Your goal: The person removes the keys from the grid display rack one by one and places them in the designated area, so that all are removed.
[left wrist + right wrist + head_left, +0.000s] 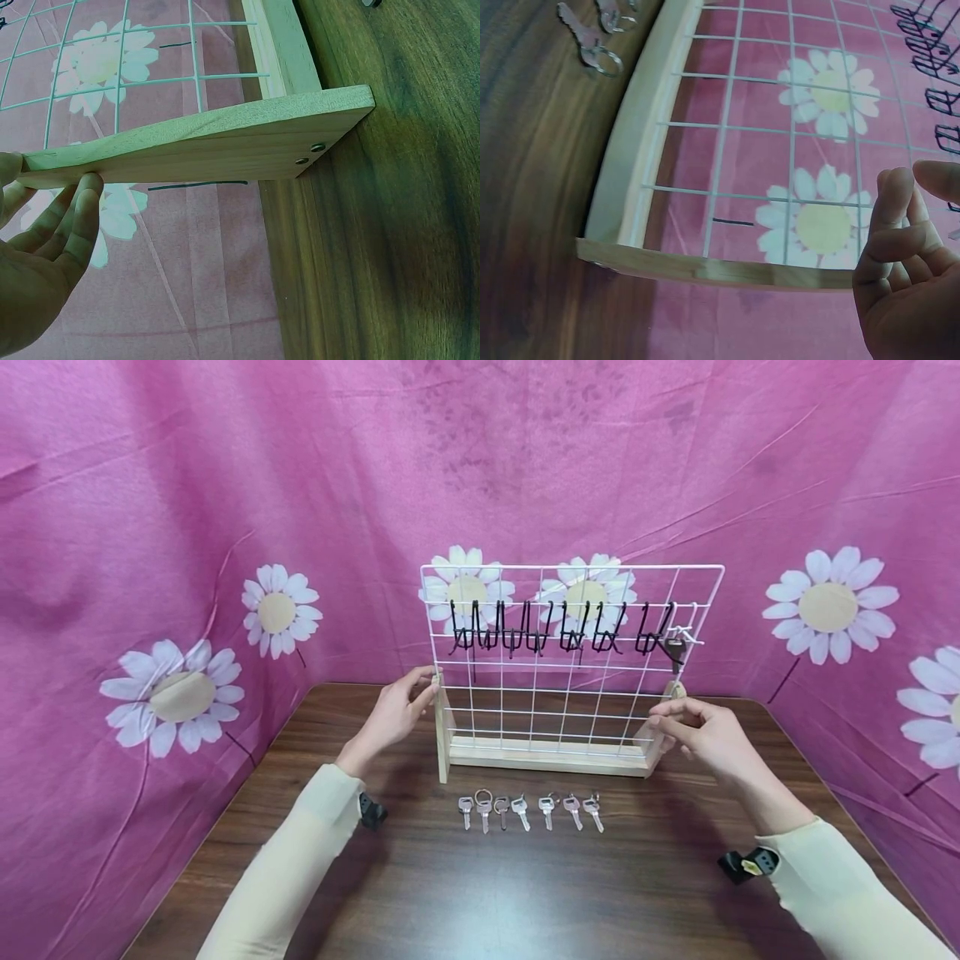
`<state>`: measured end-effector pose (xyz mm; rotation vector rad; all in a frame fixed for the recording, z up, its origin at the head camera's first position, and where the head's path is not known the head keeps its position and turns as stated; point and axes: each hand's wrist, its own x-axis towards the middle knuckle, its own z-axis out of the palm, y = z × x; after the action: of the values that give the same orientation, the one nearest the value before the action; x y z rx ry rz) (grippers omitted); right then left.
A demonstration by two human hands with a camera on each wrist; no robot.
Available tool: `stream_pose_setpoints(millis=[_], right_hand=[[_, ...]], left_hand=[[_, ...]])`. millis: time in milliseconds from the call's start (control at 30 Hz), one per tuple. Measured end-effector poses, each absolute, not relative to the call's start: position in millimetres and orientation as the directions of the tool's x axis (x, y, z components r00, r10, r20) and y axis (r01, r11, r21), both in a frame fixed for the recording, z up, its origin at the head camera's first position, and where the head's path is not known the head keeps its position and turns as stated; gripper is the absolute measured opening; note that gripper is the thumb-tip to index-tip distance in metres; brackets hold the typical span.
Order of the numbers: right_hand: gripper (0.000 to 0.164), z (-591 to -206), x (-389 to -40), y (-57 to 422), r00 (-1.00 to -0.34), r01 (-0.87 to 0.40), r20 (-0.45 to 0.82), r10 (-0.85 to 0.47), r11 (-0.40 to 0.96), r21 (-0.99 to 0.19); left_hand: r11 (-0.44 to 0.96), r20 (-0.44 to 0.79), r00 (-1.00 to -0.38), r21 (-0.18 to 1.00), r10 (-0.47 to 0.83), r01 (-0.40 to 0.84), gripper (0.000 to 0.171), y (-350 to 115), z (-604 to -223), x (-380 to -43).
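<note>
A white wire grid rack (534, 712) with wooden side panels stands on the table. My left hand (393, 714) holds the upper end of its left side panel (187, 146), fingertips on the outer face. My right hand (701, 727) is at the right side panel (727, 271), its fingers loosely curled, thumb and fingertips close together with nothing visible between them. Several black hooks (536, 639) hang in a row on the grid. At the row's right end, a dark key (675, 652) hangs by a white hook (686, 633).
In front of the rack lies a row of several silver keys (547, 810), some with rings. The brown wooden table (480, 893) extends toward me. A pink cloth (360, 510) with white daisies hangs behind and at both sides.
</note>
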<state>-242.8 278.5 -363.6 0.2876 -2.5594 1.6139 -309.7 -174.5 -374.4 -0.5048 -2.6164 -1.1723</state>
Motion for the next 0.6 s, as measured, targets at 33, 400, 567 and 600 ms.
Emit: stream_pose_setpoints(millis=[33, 400, 567, 600], right_hand=[[0.007, -362, -243, 279, -0.978, -0.21, 0.185, -0.1, 0.41, -0.888], [0.019, -342, -242, 288, -0.97, -0.233, 0.239, -0.037, 0.407, -0.883], [0.011, -333, -243, 291, -0.96, -0.266, 0.278, -0.027, 0.388, -0.882], [0.01, -332, -244, 291, -0.959, -0.27, 0.283, -0.024, 0.386, -0.882]], left_hand=[[0.62, 0.344, -0.914, 0.675, 0.216, 0.4, 0.037, -175, -374, -310], [0.63, 0.344, -0.916, 0.67, 0.206, 0.393, 0.035, -175, -376, -310], [0.632, 0.346, -0.916, 0.667, 0.205, 0.393, 0.035, -175, -376, -310], [0.632, 0.345, -0.916, 0.667, 0.205, 0.393, 0.036, -174, -375, -310]])
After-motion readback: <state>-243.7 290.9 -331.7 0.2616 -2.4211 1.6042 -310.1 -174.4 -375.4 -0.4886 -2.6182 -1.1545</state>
